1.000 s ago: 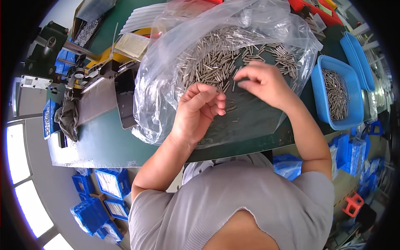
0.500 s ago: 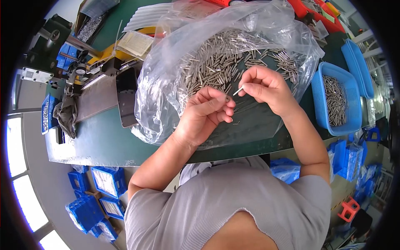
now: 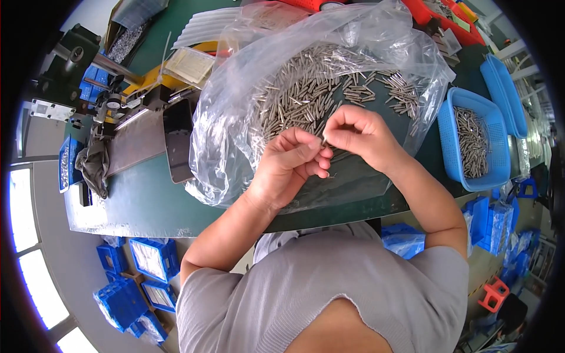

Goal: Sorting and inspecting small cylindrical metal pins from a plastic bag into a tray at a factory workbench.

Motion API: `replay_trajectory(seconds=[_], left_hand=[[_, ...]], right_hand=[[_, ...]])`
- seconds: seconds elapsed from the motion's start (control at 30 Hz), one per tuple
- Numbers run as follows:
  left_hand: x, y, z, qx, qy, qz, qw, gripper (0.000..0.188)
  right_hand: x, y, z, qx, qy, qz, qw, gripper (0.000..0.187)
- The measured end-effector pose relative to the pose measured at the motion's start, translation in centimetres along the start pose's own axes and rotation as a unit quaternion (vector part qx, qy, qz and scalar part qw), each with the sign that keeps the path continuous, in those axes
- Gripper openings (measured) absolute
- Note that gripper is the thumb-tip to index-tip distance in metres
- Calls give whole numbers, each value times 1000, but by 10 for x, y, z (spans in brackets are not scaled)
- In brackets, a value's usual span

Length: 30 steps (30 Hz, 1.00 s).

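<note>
My left hand [image 3: 288,162] is pinched closed, and what sits between its thumb and forefinger is too small and covered to make out. My right hand [image 3: 362,138] is closed in a pinch on a thin light pin, now almost wholly hidden by the fingers. The fingertips of both hands meet above the near edge of a heap of short metal pins [image 3: 306,88]. Those pins lie loose on a spread-out clear plastic bag [image 3: 220,135] on the green table [image 3: 141,203].
Right of the bag stands a blue plastic basket [image 3: 445,144] holding more metal pins, beside another blue basket [image 3: 500,88]. A dark flat phone-like slab [image 3: 178,141] lies on the left, next to a bench fixture [image 3: 138,129]. Red bins [image 3: 421,12] stand at the back.
My right hand has moved left and slightly toward me, bringing the thin pin to the left fingertips. My left hand has stayed almost in place.
</note>
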<state>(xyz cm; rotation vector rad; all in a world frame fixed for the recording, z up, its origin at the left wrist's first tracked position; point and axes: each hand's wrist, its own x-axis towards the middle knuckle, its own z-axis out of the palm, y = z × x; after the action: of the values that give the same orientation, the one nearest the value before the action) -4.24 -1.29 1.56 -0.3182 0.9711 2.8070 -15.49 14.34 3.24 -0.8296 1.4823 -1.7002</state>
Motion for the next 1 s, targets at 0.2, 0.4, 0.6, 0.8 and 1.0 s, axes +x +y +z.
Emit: replay_trajectory(seconds=[0.2, 0.4, 0.6, 0.8, 1.0], left_hand=[[-2, 1, -2, -19, 14, 39, 999, 7], [-2, 1, -1, -22, 9, 26, 999, 6], [-1, 2, -2, -24, 16, 32, 999, 6], [-1, 2, -3, -25, 13, 31, 999, 6], [-1, 0, 2, 2, 11, 7, 1000, 9]], right_hand=[[13, -23, -27, 331, 284, 49, 898, 16], [16, 6, -40, -400, 177, -63, 897, 10], [13, 11, -40, -599, 106, -144, 780, 14], [4, -7, -26, -434, 57, -72, 896, 8], [-2, -14, -14, -239, 23, -59, 969, 9]])
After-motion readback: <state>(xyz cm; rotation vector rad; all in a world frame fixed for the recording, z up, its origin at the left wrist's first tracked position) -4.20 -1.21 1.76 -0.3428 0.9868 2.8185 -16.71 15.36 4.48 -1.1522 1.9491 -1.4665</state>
